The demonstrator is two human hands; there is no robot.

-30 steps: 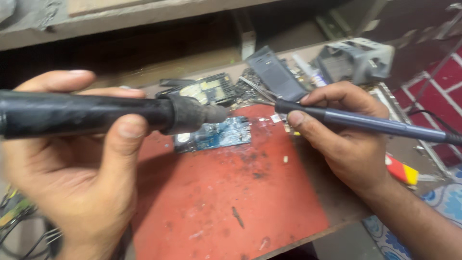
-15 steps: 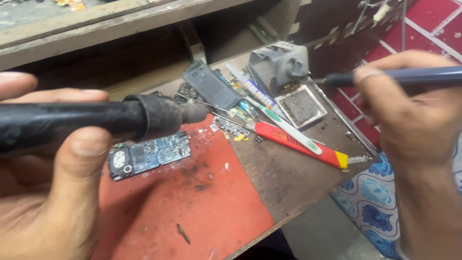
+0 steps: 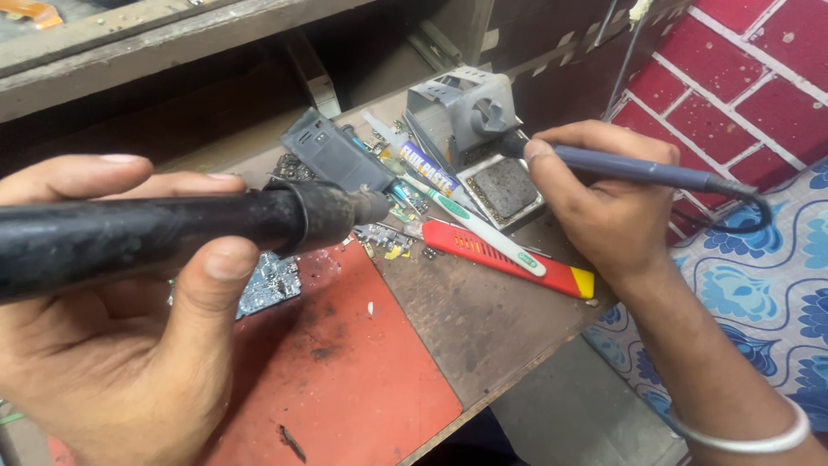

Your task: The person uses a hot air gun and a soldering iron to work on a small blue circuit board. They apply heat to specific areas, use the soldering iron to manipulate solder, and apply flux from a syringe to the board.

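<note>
My left hand (image 3: pixel 112 345) grips a thick black hot-air handle (image 3: pixel 164 229) held level, its nozzle pointing right above a blue circuit board (image 3: pixel 269 283) lying on a red mat (image 3: pixel 345 380). My right hand (image 3: pixel 604 203) holds a slim blue-grey soldering iron (image 3: pixel 638 168) like a pen. Its tip sits at the opening of a grey metal iron stand (image 3: pixel 470 108) at the back of the bench. The iron's black cable (image 3: pixel 746 207) loops off to the right.
A red-and-yellow tool (image 3: pixel 509 259), a white-and-green tool (image 3: pixel 483 229), a flux tube (image 3: pixel 427 168), a black module (image 3: pixel 332 155) and small parts lie between board and stand. The stand's sponge tray (image 3: pixel 504 190) is beside them. The wooden bench edge (image 3: pixel 517 380) runs diagonally; brick wall (image 3: pixel 750 78) right.
My right hand has carried the soldering iron away from the board, to the right and back, up to the iron stand. The view has swung right; my left hand keeps the hot-air handle.
</note>
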